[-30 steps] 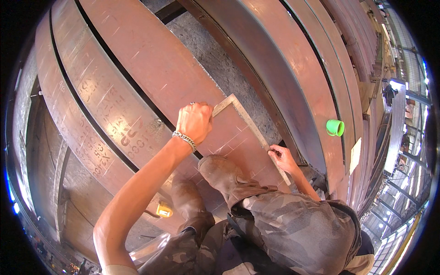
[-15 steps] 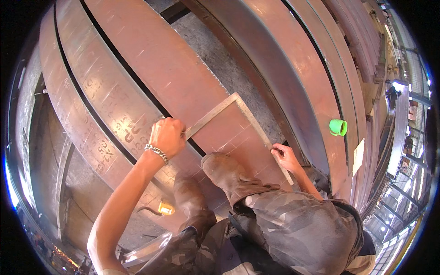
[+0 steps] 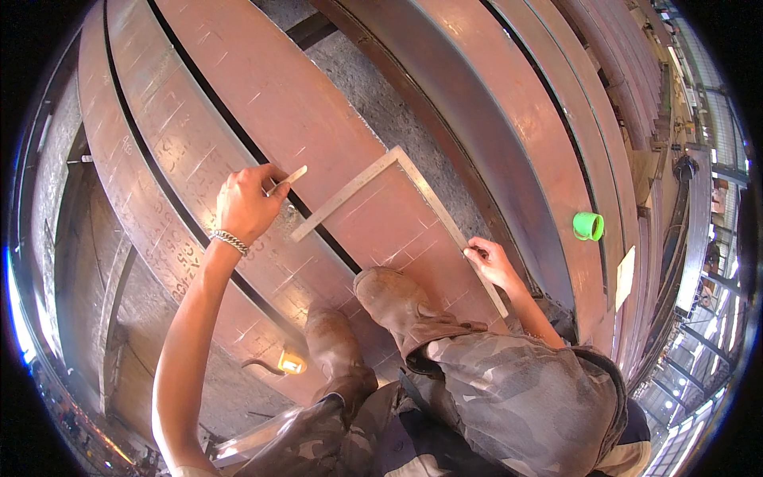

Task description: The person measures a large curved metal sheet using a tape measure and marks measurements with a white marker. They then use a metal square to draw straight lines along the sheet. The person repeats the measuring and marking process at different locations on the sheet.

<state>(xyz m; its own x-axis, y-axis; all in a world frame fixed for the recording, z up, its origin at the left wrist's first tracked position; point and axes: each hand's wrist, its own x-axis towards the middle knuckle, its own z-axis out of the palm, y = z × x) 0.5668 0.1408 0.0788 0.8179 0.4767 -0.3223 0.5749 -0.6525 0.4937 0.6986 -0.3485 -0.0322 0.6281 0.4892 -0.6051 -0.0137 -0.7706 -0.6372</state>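
Note:
A metal carpenter's square (image 3: 433,202) lies flat across a reddish-brown steel plate (image 3: 318,103), its corner at the plate's far right edge. My right hand (image 3: 493,262) grips the square's long arm, thumb and fingers closed on its edge. My left hand (image 3: 245,205), with a chain bracelet at the wrist, is raised beside the short arm's free end. Pinched in its fingers is a thin pale stick, apparently chalk (image 3: 292,179). Faint white lines show on the plate near my boots (image 3: 388,292).
Narrow dark gaps run between the long steel plates, and a wider gap opens right of the marked one. A green cup-like container (image 3: 588,226) stands on a plate at right. Near my left boot lies a yellow object, perhaps a tape measure (image 3: 291,362).
My left hand has lifted off the short arm's end and moved left and away from me, bringing the pale stick into sight. My right hand stays on the square.

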